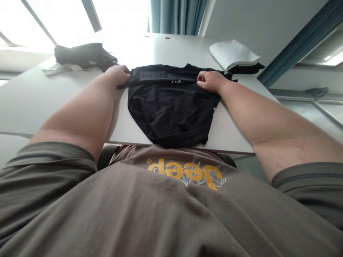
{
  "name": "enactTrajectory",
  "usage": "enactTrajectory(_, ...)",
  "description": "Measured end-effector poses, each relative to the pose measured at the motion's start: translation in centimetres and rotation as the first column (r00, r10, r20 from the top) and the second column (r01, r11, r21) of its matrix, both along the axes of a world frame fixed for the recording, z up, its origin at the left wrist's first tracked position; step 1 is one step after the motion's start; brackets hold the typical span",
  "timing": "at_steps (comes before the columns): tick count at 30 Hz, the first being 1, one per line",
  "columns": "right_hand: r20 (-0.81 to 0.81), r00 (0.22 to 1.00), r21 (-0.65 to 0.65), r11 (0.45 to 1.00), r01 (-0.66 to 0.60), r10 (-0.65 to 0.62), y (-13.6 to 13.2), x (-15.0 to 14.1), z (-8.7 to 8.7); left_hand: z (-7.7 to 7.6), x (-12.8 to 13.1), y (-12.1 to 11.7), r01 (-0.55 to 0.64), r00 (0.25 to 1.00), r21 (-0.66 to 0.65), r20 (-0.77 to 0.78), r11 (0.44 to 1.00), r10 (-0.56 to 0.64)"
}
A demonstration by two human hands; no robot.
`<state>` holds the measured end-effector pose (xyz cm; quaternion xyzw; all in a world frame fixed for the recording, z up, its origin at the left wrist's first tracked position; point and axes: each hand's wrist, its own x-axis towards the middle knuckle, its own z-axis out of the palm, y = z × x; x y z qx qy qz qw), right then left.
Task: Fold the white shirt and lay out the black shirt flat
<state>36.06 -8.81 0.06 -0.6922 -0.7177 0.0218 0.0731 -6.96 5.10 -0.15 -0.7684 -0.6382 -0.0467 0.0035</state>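
Note:
A black T-shirt (171, 110) with a small white print near its upper middle lies spread on the white table, its lower edge reaching the table's near side. My left hand (120, 74) is closed on the shirt's left sleeve, at the upper left corner. On the upper right part of the shirt rests my right hand (210, 80), its fingers curled together on the fabric. Some creases run through the shirt's lower half.
Dark crumpled clothes (83, 57) lie over a pale cloth at the table's far left. A folded white cloth (234, 53) sits on a folded black one (248, 68) at the far right. The white table (177, 50) extends toward a window and blue-green curtains (178, 16).

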Motion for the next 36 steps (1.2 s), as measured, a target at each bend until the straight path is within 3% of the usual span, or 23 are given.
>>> enactTrajectory(36, 0.079, 0.997, 0.035, 0.999, -0.021, 0.018, 0.0, -0.2, 0.0, -0.2, -0.2, 0.8, -0.012, 0.999, -0.024, 0.051, 1.000, 0.013)
